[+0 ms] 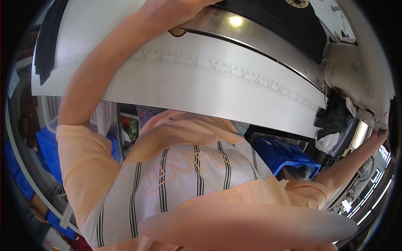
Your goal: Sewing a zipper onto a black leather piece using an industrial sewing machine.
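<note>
At the top edge, my left hand reaches over the metal plate of a sewing machine, next to black cloth. Its fingers are mostly cut off by the picture's edge, so their grip is hidden. My right arm stretches far to the right. There my right hand is at the end of the beige sewing machine, by its wheel. It is small and seen from the side, and its fingers cannot be made out. The black cloth lies across the machine's shiny metal bed.
A white tabletop with a printed ruler scale runs along my front. Dark fabric hangs over its left end. Below stand a white plastic basket and a blue bin. A black object and clear plastic sit at the right end.
</note>
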`<control>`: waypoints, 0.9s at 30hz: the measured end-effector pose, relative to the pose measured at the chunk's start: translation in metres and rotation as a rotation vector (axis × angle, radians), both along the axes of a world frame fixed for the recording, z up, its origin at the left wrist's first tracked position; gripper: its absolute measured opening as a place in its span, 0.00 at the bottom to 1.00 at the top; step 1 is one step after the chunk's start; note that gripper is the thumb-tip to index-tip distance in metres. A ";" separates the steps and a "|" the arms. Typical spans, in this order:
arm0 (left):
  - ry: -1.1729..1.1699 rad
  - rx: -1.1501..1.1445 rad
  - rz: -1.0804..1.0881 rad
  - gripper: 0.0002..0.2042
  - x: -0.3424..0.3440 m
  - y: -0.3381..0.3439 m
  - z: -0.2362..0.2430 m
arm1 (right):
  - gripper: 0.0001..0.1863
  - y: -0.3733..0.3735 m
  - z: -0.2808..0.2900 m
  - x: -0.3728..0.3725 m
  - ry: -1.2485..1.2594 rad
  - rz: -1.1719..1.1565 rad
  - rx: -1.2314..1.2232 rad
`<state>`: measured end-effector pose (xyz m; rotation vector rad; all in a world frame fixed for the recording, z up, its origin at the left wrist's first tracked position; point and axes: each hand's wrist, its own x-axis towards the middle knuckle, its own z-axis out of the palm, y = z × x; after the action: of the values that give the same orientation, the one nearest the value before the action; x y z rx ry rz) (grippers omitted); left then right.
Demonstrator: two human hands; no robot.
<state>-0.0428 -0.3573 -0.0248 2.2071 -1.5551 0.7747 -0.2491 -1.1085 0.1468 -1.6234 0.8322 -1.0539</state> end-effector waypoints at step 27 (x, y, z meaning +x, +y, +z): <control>0.068 0.020 0.012 0.11 -0.005 -0.001 0.008 | 0.25 0.032 -0.029 -0.004 -0.299 0.151 0.001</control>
<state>-0.0474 -0.3588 -0.0168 2.2349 -1.5247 0.6838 -0.2535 -1.0765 0.1173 -1.4567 0.5041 -1.1511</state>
